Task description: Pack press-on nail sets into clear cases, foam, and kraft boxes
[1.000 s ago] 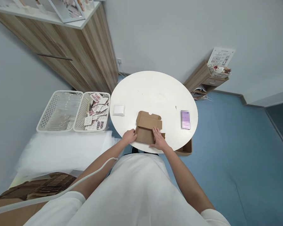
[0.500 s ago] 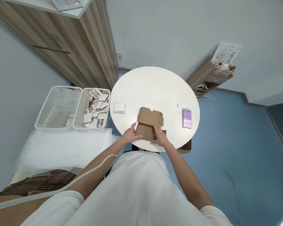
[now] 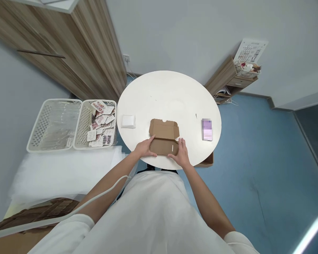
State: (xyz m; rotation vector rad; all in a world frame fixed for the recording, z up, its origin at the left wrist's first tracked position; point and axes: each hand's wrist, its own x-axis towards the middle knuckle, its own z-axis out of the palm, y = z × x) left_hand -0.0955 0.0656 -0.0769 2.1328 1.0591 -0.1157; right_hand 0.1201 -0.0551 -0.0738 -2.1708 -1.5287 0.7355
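- Box (image 3: 162, 146), open, on the table (image 3: 169, 93), near its front edge.
- Left hand (image 3: 145, 147) — gripping the box's left end.
- Right hand (image 3: 181, 155) — seemingly gripping the right end; contact is hard to see.

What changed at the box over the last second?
The right hand moved outward from over the cardboard box to its right side; the flap jutting out there no longer shows. The left hand reaches farther up the left side. Unchanged: lid open, white packet and purple item on the table.
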